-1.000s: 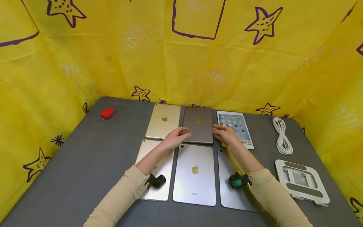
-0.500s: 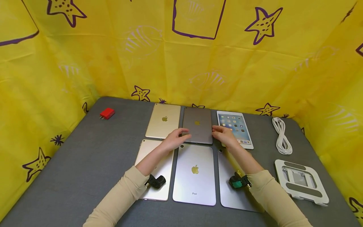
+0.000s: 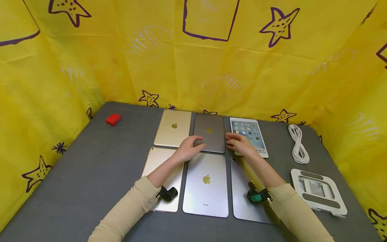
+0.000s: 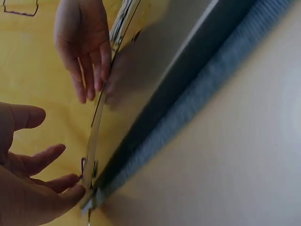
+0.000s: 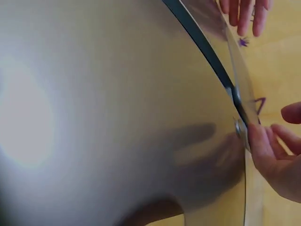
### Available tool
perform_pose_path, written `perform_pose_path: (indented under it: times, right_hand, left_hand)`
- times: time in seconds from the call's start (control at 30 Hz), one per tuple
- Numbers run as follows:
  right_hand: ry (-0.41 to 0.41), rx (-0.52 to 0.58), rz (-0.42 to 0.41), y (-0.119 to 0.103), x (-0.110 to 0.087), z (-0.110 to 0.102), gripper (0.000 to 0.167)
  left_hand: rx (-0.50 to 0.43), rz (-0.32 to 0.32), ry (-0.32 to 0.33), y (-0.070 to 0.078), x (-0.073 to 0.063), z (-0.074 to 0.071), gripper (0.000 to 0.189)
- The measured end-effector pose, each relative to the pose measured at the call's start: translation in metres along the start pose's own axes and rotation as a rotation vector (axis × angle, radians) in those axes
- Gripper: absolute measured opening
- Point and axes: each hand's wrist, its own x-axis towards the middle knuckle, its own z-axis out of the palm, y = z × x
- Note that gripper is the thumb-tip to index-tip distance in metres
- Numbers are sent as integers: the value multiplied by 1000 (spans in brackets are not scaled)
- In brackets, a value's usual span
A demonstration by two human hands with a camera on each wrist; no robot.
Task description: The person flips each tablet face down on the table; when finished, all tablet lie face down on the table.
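Observation:
A dark grey tablet (image 3: 209,129) lies back up in the middle of the far row. My left hand (image 3: 188,149) is at its lower left corner, thumb and fingers spread apart with nothing between them, as the left wrist view of the left hand (image 4: 33,165) also shows. At the tablet's right edge is my right hand (image 3: 241,145), its fingers loosely bent and gripping nothing; whether the fingertips touch the edge I cannot tell. The right hand partly covers a white tablet (image 3: 246,129) with a lit screen. A gold tablet (image 3: 173,126) lies to the left of the grey one.
Nearer lie a silver iPad (image 3: 206,195), a pale gold tablet (image 3: 172,174) under the left forearm and another silver tablet (image 3: 245,201) under the right. A red plug adapter (image 3: 113,119) is far left. To the right are a coiled white cable (image 3: 298,144) and a white folding stand (image 3: 318,191).
The left hand has shifted slightly to the right relative to the tablets, its thumb and fingers a little wider apart. The right fingers have loosened slightly. The tablets keep their arrangement.

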Motion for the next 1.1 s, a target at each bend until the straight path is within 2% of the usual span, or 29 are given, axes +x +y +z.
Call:
perform_pose_path:
  times: [0.1, 0.33, 0.43, 0.6, 0.7, 0.8, 0.93, 1.1]
  right_hand:
    - [47, -7, -18, -1, -6, -11, 43]
    - [124, -12, 9, -5, -26, -49, 45]
    - [144, -16, 15, -2, -33, -65, 48]
    - [161, -51, 39, 9, -44, -85, 52]
    - [149, -85, 59, 16, -49, -93, 56]
    - [123, -100, 80, 21, -54, -99, 58]
    - [93, -131, 101, 24, -57, -101, 60]
    - [138, -174, 99, 26, -57, -99, 61]
  left_hand:
    - [-32, 16, -27, 7, 3, 9, 38]
    - [-269, -31, -133, 26, 14, 39, 36]
    - [-375, -77, -158, 33, 19, 52, 38]
    - [-578, -193, -191, 39, 28, 71, 44]
    - [-692, -252, -197, 43, 32, 80, 49]
    - [-787, -285, -203, 46, 36, 86, 54]
    - [-847, -299, -208, 51, 38, 91, 56]
    - [-922, -339, -196, 55, 40, 94, 50]
